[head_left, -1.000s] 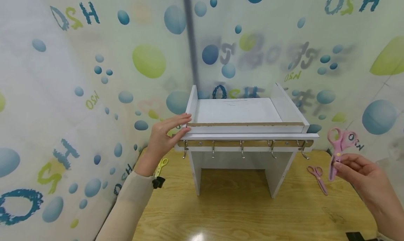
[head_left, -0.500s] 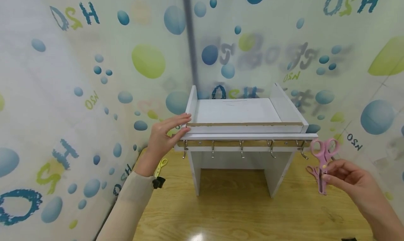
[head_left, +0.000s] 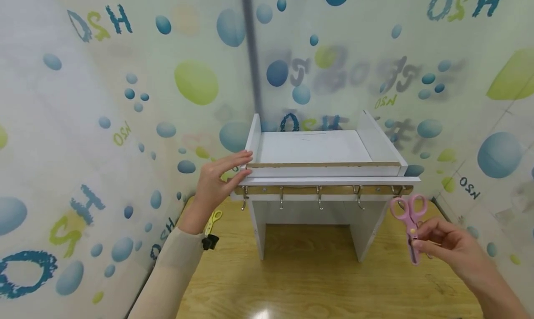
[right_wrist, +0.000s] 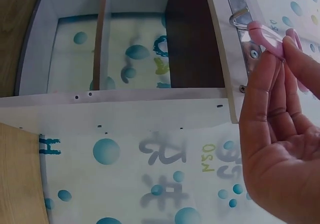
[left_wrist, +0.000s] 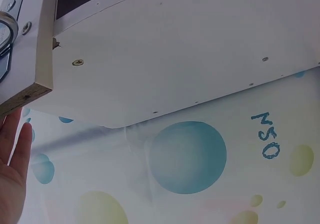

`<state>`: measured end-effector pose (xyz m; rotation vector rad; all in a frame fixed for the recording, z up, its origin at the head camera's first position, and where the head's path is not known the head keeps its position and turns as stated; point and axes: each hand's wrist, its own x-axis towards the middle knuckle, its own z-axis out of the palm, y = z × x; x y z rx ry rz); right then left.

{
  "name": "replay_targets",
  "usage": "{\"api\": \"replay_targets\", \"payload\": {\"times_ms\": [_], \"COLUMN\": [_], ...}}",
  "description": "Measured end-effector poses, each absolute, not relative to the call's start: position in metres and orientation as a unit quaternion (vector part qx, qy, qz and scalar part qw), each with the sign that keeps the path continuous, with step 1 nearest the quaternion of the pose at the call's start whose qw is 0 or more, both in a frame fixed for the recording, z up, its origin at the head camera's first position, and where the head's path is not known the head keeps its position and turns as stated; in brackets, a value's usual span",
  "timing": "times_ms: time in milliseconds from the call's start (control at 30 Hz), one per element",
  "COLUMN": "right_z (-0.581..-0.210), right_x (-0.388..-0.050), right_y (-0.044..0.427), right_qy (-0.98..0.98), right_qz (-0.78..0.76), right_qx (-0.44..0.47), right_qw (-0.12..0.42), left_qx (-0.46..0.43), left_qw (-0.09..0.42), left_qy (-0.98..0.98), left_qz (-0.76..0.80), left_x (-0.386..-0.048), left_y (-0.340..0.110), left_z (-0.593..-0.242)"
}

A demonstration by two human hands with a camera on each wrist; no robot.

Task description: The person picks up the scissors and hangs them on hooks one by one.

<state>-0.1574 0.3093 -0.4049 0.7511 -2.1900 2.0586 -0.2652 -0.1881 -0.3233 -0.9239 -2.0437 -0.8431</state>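
My right hand (head_left: 454, 252) pinches a pair of pink scissors (head_left: 412, 228) by the blades, handles upward. The handle loops are level with the rightmost hook of a metal hook rail (head_left: 300, 189), overlapping it in the head view. From the right wrist, the pink handle (right_wrist: 267, 41) appears close to a hook (right_wrist: 240, 18); whether they touch I cannot tell. My left hand (head_left: 214, 177) rests on the front left corner of the white shelf unit (head_left: 313, 145), fingers extended. In the left wrist view, fingers (left_wrist: 19, 151) show beneath the board's edge.
Yellow scissors (head_left: 213, 220) lie on the wooden table (head_left: 308, 282), partly behind my left wrist. The shelf stands on two side panels (head_left: 369, 228). Several hooks (head_left: 320, 200) line its front. A patterned curtain (head_left: 196, 36) encloses the back and sides.
My right hand has brought the pink scissors leftward and somewhat down, toward the rightmost hook. A second pink pair on the table has become hidden behind hand and scissors. My left hand stays put.
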Motion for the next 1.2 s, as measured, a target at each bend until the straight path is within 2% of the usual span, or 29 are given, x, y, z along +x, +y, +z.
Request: {"api": "replay_targets", "payload": {"times_ms": [1200], "right_z": [-0.443], "right_x": [-0.181], "right_y": [0.285], "right_qy": [-0.695], "right_qz": [0.671], "right_qx": [0.258], "right_qw": [0.004], "left_qx": [-0.366], "left_qw": [0.37], "left_qy": [-0.779], "left_qz": [-0.349], "left_x": [-0.266], "left_y": [-0.187], "left_z": [-0.326]}}
